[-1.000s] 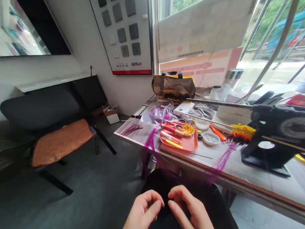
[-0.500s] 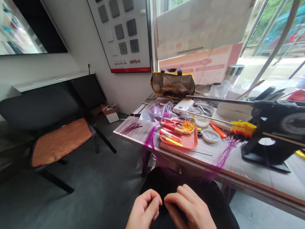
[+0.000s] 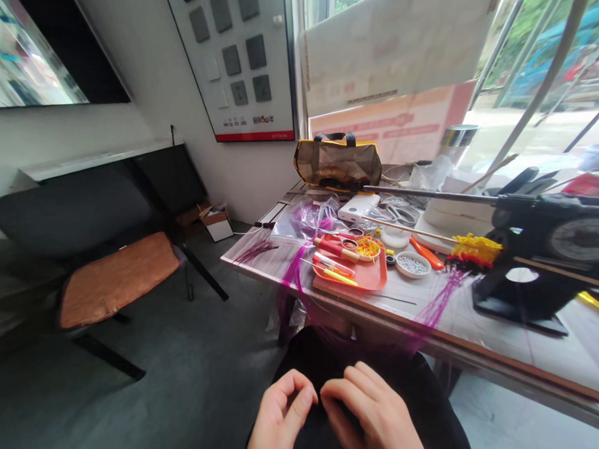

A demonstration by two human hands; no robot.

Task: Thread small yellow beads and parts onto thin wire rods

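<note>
Here I see the left hand (image 3: 284, 410) and right hand (image 3: 374, 410) curled, near side of the coral tray (image 3: 373, 276). Whether they pinch anything, I cannot tell. Purple threads (image 3: 293, 269) hang left of the tray.

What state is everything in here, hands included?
Left hand: curled, thumb close to index finger; anything held unclear
Right hand: curled, close to the left; likewise unclear
Purple threads: draped over the table edge
Orange tray: loaded with small items
White dish: holding small grey pieces
Mesh bag: standing, handles up
Cardboard box: open
</note>
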